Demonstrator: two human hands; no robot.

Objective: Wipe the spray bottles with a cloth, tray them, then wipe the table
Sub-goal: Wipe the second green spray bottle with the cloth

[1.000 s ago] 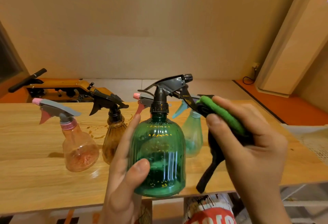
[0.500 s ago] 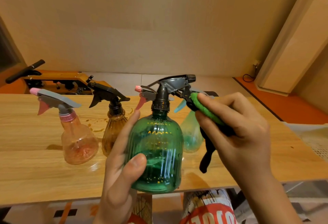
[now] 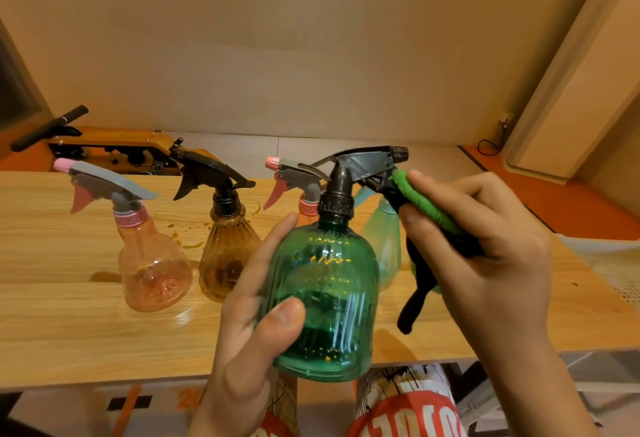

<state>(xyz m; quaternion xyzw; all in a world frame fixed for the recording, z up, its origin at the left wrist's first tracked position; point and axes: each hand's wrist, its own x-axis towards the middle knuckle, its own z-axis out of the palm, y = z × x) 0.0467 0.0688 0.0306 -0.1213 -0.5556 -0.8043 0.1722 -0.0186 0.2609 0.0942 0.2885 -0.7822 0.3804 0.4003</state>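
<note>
Your left hand [image 3: 256,343] grips the green spray bottle [image 3: 325,298] at lower centre of the frame, over the near edge of the surface [image 3: 69,332]. Your right hand [image 3: 485,256] pinches the green cloth [image 3: 426,204] (a dark strip dangles below) against the bottle's trigger. A pink bottle [image 3: 152,263] and a brown bottle [image 3: 225,256] stand at left.

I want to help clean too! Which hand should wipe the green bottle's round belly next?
Probably the right. The right hand holds the cloth at the sprayer, while the left hand is busy gripping the green bottle.
</note>
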